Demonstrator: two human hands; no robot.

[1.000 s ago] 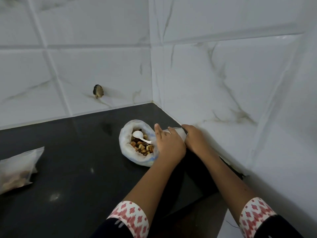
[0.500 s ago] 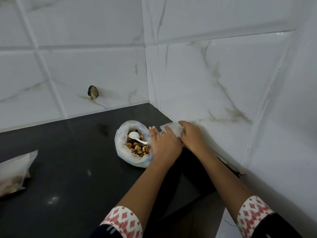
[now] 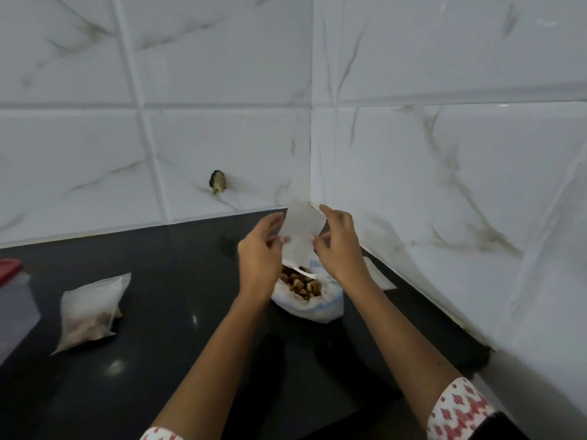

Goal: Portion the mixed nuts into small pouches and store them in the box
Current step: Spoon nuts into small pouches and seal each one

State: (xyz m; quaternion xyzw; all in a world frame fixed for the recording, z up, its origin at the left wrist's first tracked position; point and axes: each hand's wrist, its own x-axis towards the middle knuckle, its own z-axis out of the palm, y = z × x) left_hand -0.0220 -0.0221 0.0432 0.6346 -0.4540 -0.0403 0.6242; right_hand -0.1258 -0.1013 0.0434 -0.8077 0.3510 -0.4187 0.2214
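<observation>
A small empty translucent pouch (image 3: pixel 298 236) is held up in the air above the open bag of mixed nuts (image 3: pixel 313 301). My left hand (image 3: pixel 259 249) pinches the pouch's left edge and my right hand (image 3: pixel 338 246) pinches its right edge. A white spoon (image 3: pixel 303 270) lies in the nuts, partly hidden behind the pouch. A filled pouch (image 3: pixel 90 311) lies on the black counter (image 3: pixel 178 296) to the left. At the far left edge stands a clear plastic box (image 3: pixel 14 308) with a red lid.
White marble tiles form a corner behind and to the right of the bag. More flat pouches (image 3: pixel 379 274) lie by the right wall. A dark hole (image 3: pixel 217 182) marks the back wall.
Both hands have lifted an empty pouch from the counter by the right wall up over the nut bag. The view has shifted so that the filled pouch and the box show more.
</observation>
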